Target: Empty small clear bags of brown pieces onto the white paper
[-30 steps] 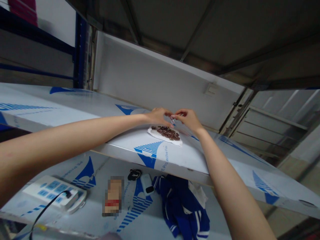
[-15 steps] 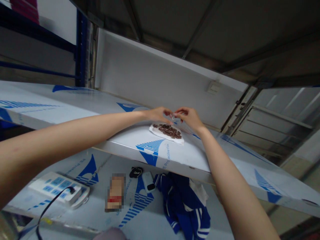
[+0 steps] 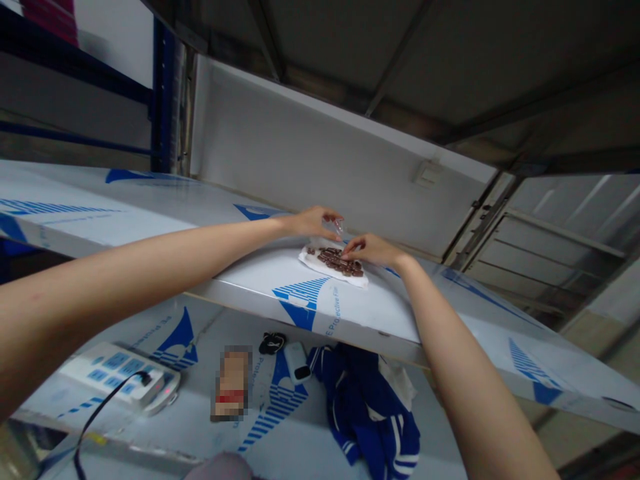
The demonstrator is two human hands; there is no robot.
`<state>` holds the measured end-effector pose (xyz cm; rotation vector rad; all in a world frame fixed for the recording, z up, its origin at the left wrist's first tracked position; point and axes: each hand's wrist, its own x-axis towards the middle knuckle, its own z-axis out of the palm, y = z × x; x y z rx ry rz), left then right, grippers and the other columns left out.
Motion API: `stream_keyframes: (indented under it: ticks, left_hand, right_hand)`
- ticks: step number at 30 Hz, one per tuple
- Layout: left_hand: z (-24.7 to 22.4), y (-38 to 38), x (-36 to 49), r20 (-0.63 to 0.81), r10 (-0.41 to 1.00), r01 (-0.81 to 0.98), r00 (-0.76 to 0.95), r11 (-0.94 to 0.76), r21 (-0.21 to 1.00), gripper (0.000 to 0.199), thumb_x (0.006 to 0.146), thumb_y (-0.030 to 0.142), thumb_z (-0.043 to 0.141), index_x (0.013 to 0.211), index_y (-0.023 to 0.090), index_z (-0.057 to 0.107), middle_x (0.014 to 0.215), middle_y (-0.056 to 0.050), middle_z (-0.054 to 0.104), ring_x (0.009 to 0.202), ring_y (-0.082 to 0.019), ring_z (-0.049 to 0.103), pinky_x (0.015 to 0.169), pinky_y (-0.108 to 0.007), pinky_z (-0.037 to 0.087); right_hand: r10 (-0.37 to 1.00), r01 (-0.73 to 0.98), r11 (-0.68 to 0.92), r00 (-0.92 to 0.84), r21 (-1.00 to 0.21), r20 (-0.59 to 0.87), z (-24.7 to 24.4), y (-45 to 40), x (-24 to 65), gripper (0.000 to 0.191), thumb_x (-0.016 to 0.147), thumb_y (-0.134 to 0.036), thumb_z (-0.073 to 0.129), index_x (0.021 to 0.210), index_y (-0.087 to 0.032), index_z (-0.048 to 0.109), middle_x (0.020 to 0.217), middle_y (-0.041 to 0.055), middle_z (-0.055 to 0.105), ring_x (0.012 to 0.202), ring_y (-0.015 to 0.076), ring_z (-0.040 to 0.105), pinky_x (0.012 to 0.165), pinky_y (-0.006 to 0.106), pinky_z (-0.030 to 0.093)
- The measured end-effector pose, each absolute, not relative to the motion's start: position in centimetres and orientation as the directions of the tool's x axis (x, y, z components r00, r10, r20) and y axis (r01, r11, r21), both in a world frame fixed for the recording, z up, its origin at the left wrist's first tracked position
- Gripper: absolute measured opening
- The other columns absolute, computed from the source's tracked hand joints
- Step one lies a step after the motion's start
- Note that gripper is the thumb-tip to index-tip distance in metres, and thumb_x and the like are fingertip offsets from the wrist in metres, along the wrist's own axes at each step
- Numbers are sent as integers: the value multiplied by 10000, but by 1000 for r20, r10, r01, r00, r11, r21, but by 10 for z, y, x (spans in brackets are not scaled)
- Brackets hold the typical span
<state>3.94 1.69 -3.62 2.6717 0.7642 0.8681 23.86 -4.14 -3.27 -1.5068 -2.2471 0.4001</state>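
Observation:
A heap of small, glossy dark brown pieces [image 3: 338, 262], their kind too small to tell, lies on a white paper or cloth [image 3: 311, 266] on the upper shelf. My left hand [image 3: 316, 222] is just behind and left of the heap. Its thumb and fingers hold a small clear plastic bag [image 3: 341, 229], hard to see against the wall. At the heap's right side my right hand [image 3: 373, 249] reaches down, fingertips together and touching the brown pieces. Whatever is between those fingertips is hidden.
The upper shelf [image 3: 240, 277] carries white-and-blue printed film. On the lower shelf lie a power strip [image 3: 113, 377] with a black cable, a blurred-out item [image 3: 233, 383], a black coiled item [image 3: 273, 343], a small white device [image 3: 297, 363] and blue-and-white clothing [image 3: 373, 413].
My right hand has moved down from the plastic bag to the brown pieces. My left hand has stayed near its place, raised slightly, still with the bag.

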Motion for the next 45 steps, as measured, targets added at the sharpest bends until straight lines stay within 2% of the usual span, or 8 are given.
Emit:
stream_keyframes:
  ticks: [5, 10, 13, 22, 29, 37, 41, 45]
  left_hand:
    - [-38, 19, 39, 448, 568, 413, 691, -818, 400, 673, 712, 442, 651, 1276, 100, 515, 1296, -153, 554, 1184, -245, 514, 1009, -339, 355]
    - [-37, 15, 38, 422, 568, 400, 707, -813, 424, 664, 691, 436, 670, 1261, 121, 539, 1291, -135, 560, 1184, -263, 503, 1024, -354, 336]
    - [-36, 8, 39, 408, 531, 357, 743, -830, 429, 623, 704, 439, 653, 1243, 140, 561, 1252, -117, 589, 1150, -263, 524, 1005, -370, 352]
    - [-37, 14, 40, 433, 559, 351, 707, -809, 471, 670, 701, 415, 664, 1270, 87, 528, 1260, -145, 577, 1160, -258, 513, 1007, -365, 345]
    - [-38, 26, 38, 475, 597, 385, 647, -793, 471, 655, 709, 361, 675, 1279, 81, 517, 1291, -153, 556, 1182, -264, 502, 1015, -363, 341]
    - [-41, 31, 39, 463, 600, 409, 652, -793, 452, 677, 692, 417, 680, 1266, 94, 527, 1293, -153, 556, 1172, -256, 515, 1012, -351, 349]
    - [-39, 26, 37, 442, 595, 423, 672, -798, 430, 667, 687, 426, 682, 1252, 102, 541, 1274, -152, 570, 1165, -254, 521, 1013, -347, 355]
    - [-37, 14, 37, 409, 546, 373, 731, -822, 431, 614, 708, 433, 660, 1233, 130, 558, 1223, -123, 602, 1130, -249, 537, 995, -365, 370]
  right_hand:
    - [937, 824, 340, -258, -453, 236, -31, -39, 239, 71, 714, -214, 666, 724, -164, 716, 769, 67, 712, 676, 167, 606, 667, 284, 446]
    - [856, 725, 436, -151, -533, 495, -26, -37, 236, 77, 742, -209, 645, 758, -161, 702, 839, 80, 709, 764, 166, 621, 738, 285, 457]
    - [817, 678, 488, -133, -550, 561, -24, -39, 232, 94, 738, -227, 658, 792, -163, 702, 868, 83, 709, 780, 166, 626, 736, 286, 466]
    - [810, 818, 394, -93, -420, 578, -27, -33, 238, 169, 795, -255, 609, 888, -153, 706, 951, 101, 706, 801, 178, 631, 723, 300, 472]
    - [913, 912, 348, -277, -218, 300, -37, -35, 232, 170, 758, -248, 659, 904, -196, 729, 929, 47, 718, 816, 173, 637, 741, 279, 448]
    - [892, 951, 301, -254, -73, 375, -34, -39, 224, 116, 753, -264, 664, 810, -210, 750, 830, 48, 721, 753, 182, 625, 691, 280, 423]
    - [792, 933, 286, -102, -218, 602, -27, -40, 228, 179, 767, -319, 653, 856, -193, 744, 845, 66, 714, 741, 183, 600, 677, 290, 419]
    - [722, 832, 445, -114, -331, 683, -24, -38, 228, 152, 739, -275, 670, 831, -174, 735, 884, 68, 711, 762, 175, 579, 713, 293, 430]
